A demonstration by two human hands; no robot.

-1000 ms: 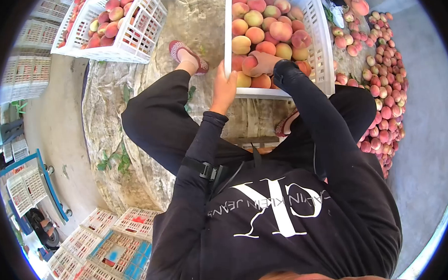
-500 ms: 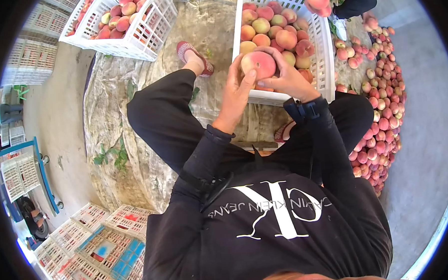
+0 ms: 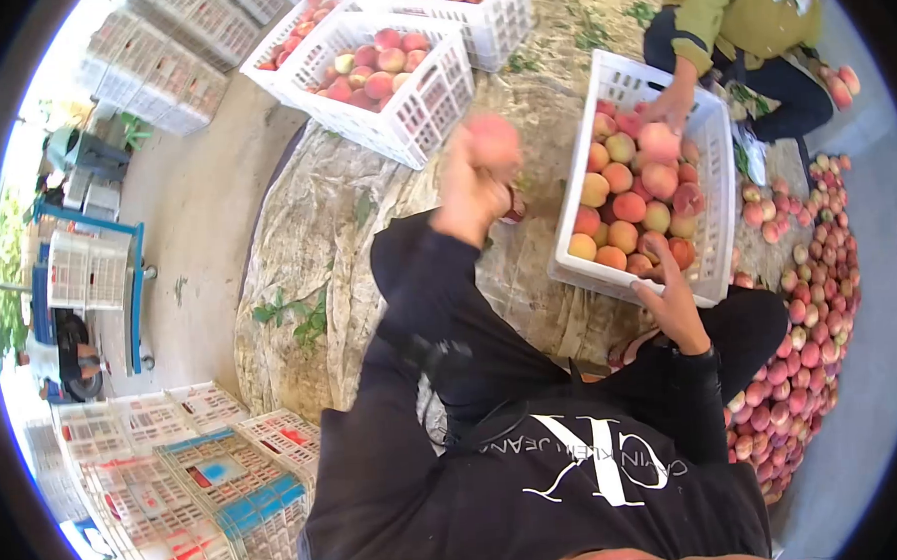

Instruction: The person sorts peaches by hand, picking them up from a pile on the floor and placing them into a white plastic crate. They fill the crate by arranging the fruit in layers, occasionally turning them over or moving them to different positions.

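Observation:
In my left hand (image 3: 465,194) a pink-red peach (image 3: 493,141) is held, raised left of the near crate; hand and fruit are motion-blurred. My right hand (image 3: 676,305) is at the near rim of a white plastic crate (image 3: 565,247) filled with red and yellow peaches (image 3: 629,207). Its thumb and fingers are apart, with the fingertips over the fruit just inside the rim. Some of those fingers are hidden. Across the crate, a co-worker's hand (image 3: 673,105) reaches in at a large pink peach (image 3: 659,142).
Further left stand white crates (image 3: 431,101) of peaches. A long heap of peaches (image 3: 792,355) lies at right. Stacked crates (image 3: 187,472) stand at lower left, near a blue cart (image 3: 137,294). A stained cloth (image 3: 287,257) with leaves covers the floor.
My hands have parted: the left has carried the peach leftward, and the right has dropped to the crate's near edge. The view has turned left, bringing more of the co-worker into sight.

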